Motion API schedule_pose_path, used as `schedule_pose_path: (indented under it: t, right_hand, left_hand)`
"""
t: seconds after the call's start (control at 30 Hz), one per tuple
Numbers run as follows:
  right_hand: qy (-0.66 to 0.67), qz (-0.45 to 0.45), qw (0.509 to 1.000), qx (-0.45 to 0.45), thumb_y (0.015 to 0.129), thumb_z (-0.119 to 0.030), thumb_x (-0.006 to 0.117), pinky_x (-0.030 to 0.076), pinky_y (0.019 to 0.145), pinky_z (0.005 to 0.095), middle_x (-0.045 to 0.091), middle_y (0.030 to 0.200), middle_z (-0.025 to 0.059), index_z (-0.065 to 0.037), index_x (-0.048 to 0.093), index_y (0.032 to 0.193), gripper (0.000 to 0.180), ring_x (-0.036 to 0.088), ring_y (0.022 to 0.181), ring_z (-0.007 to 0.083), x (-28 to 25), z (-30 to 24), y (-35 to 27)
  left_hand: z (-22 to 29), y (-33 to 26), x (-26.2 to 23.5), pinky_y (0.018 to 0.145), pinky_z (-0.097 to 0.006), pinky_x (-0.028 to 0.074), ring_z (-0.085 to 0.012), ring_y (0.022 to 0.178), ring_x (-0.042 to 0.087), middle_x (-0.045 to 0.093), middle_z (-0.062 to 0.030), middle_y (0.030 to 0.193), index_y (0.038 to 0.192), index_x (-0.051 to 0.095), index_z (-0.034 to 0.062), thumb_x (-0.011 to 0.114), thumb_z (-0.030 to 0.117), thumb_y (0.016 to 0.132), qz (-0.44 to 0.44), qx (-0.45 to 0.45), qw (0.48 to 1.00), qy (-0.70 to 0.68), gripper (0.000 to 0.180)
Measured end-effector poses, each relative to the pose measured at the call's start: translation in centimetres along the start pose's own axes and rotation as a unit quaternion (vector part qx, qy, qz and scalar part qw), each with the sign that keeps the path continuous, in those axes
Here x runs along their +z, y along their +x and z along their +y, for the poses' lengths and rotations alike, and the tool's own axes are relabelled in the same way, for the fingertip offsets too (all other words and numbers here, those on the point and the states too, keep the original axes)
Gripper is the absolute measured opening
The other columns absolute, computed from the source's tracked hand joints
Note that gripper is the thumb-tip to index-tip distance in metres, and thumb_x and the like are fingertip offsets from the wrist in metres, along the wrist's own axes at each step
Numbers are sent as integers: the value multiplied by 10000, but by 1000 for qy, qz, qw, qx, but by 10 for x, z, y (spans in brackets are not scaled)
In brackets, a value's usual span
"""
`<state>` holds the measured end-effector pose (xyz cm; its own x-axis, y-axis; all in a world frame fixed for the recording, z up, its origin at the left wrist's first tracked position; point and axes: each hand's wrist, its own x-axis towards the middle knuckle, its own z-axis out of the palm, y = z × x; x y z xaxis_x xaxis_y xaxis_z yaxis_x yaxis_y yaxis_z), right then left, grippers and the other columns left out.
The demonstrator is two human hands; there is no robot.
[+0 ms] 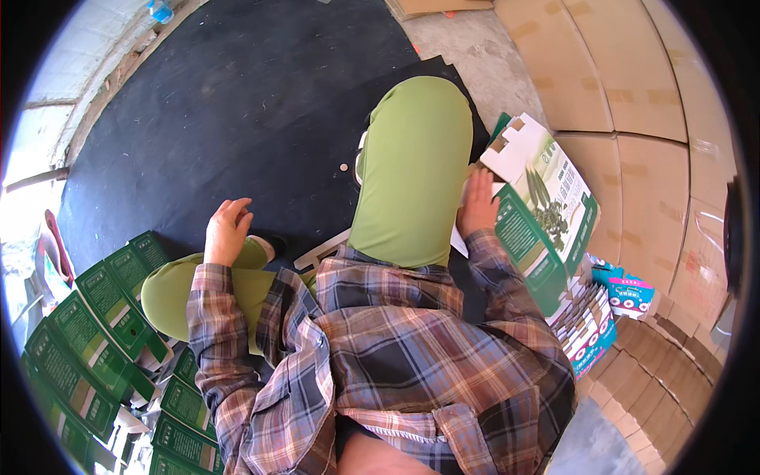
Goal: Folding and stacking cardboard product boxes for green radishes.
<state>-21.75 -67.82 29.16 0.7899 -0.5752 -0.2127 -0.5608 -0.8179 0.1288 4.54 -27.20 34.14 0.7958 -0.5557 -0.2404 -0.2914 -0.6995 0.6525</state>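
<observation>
My left hand (pixel 229 229) hovers over my bent left leg and the black mat, its fingers loosely curved and slightly apart. Nothing shows in it. At the right, my right hand (pixel 479 204) lies between my raised right knee and a green-and-white cardboard carton (pixel 546 210) printed with vegetables. Those fingers are stretched out along the carton's near edge and seem to touch it. Part of the right palm is hidden. Flat cartons like this one seem to be stacked behind it.
Several green cartons (pixel 99 356) stand in rows at the lower left. Black matting (pixel 237 95) covers the floor. Tall brown boxes (pixel 633 95) line the right side. A blue-and-pink carton (pixel 621 291) and flattened brown cardboard (pixel 649 396) sit at the lower right.
</observation>
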Motion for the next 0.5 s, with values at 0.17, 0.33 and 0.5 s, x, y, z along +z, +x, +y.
schedule_pose_path:
  t: [0.17, 0.33, 0.5]
  right_hand:
    - [96, 280, 955, 16, 787, 31, 418, 372, 1008, 400, 462, 1313, 219, 3, 376, 1344, 559, 451, 1203, 378, -85, 57, 30]
    - [-30, 391, 915, 95, 920, -306, 482, 506, 614, 450, 662, 891, 148, -185, 568, 1200, 317, 633, 733, 364, -213, 116, 59]
    - [-91, 514, 849, 80, 926, -349, 499, 501, 616, 421, 639, 805, 184, -99, 589, 1084, 309, 619, 689, 371, -324, 126, 85]
  left_hand:
    - [19, 9, -3, 672, -325, 483, -233, 725, 604, 586, -102, 809, 1029, 633, 34, 624, 31, 766, 0, 21, 1000, -5, 262]
    - [29, 18, -6, 631, -264, 476, -158, 690, 585, 581, -73, 795, 1034, 635, 26, 608, -11, 781, 46, 57, 996, -42, 257]
    - [35, 22, -19, 645, -249, 482, -126, 710, 579, 585, -50, 809, 1050, 637, 40, 611, -6, 789, 90, 49, 992, -76, 267]
